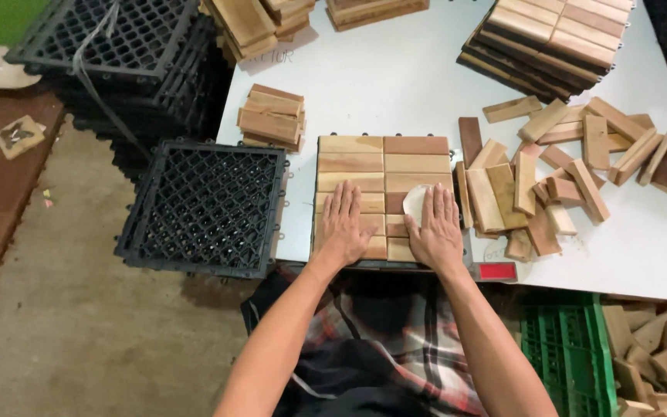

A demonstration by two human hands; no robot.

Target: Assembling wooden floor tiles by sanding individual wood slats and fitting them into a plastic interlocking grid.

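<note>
Pressing flat, fingers spread, the left hand (343, 225) and right hand (435, 228) cover the near half of the wooden slat tile (384, 166) on the bench (395, 85); a pale disc (413, 202) peeks from under the right hand, mostly hidden; loose slats (534, 193) lie just right.

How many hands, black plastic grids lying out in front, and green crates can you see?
Hands: 2 (left hand, right hand), both flat on the wooden tile
Black grid lying out in front: 1
Green crate: 1
Total: 4
</note>
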